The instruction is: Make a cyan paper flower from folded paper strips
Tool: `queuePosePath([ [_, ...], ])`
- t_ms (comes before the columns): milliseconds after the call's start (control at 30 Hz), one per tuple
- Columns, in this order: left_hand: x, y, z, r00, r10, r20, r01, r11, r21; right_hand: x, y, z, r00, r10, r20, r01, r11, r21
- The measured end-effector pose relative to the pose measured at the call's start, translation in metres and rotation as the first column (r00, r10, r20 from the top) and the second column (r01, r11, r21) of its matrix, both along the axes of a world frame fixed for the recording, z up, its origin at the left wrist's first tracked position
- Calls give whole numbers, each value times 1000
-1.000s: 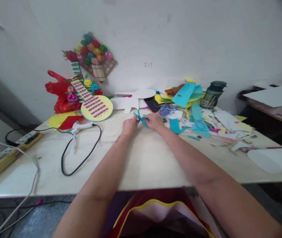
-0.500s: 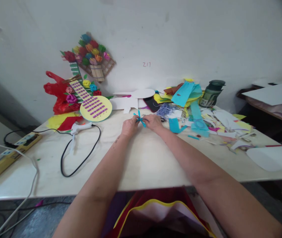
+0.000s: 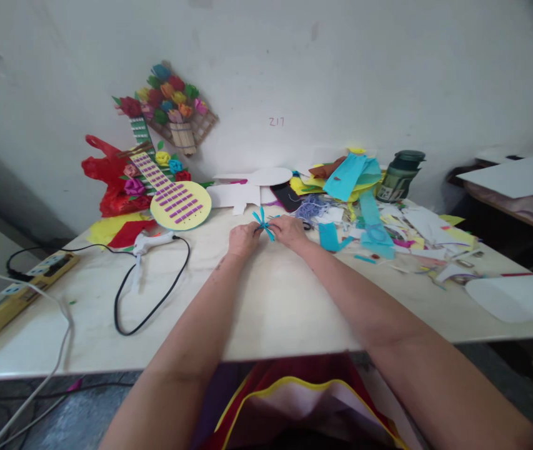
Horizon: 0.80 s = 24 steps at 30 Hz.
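Note:
Between my two hands is a small blue paper bow with narrow strips fanning out above and below its middle. My left hand pinches its left side, fingers closed. From the right, my right hand pinches the other side with thumb and fingertips. The fingers cover part of the bow's centre. Just beyond my right hand lies a pair of scissors, only its dark handle showing. Pieces of blue crepe paper lie to the right of that hand.
A white glue gun with a looped black cord lies at left, near a power strip. A yellow paper guitar leans at the back left. Paper scraps and a green bottle occupy the right. White card overlaps the right edge.
The bow has turned slightly between my fingers, and its strips look more spread. My left hand has shifted a little to the left. Everything else on the table stays put.

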<state>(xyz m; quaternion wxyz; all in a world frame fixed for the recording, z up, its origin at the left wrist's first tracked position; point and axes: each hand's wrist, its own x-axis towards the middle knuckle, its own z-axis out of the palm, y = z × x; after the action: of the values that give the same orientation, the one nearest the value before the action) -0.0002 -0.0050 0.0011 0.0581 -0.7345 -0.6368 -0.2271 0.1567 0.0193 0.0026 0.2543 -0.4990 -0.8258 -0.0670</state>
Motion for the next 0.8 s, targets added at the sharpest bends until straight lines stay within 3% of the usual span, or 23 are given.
queuePosePath([
  [533, 7, -3, 6, 990, -66, -128, 63, 997, -35, -11, -13, 7, 989, -142, 47, 144, 988, -48],
  [800, 4, -4, 6, 988, -36, -150, 31, 999, -34, -3, -4, 4, 999, -37, -24, 34, 994, -107],
])
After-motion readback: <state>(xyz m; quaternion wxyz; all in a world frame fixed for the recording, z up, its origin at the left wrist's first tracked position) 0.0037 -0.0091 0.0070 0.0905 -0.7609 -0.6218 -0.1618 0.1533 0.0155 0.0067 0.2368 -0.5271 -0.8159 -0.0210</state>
